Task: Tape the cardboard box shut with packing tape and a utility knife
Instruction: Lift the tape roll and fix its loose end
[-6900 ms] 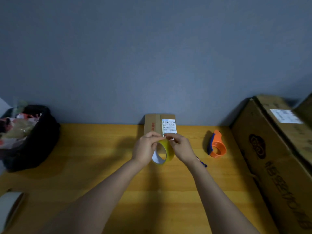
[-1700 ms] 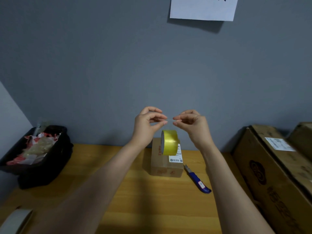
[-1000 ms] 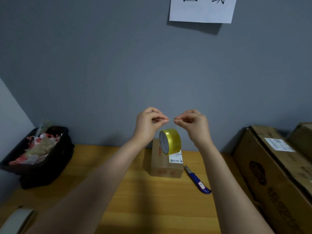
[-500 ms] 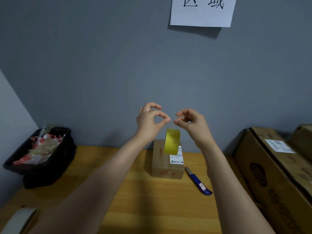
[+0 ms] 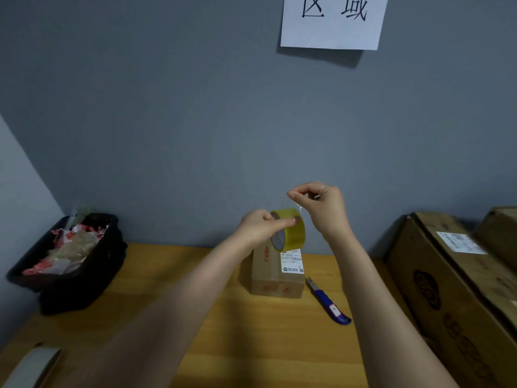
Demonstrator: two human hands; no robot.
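Tape roll [image 5: 291, 232] held by left hand [image 5: 258, 226]; right hand [image 5: 321, 208] seemingly pinches its end.

Cardboard box [image 5: 275, 278] mid-table [image 5: 173, 275], utility knife [image 5: 327, 302] just right, bin [image 5: 70, 264] far left, tape roll [image 5: 292, 233] above box.

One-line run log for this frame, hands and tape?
phase: peeling tape end | left hand: holds tape roll | right hand: pinches free end | box: untaped | knife: on table

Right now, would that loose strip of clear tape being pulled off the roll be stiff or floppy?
Probably floppy: the tape strip looks thin between the right hand and the roll. Likely clingy, apt to fold onto itself. The left hand steadies the roll.
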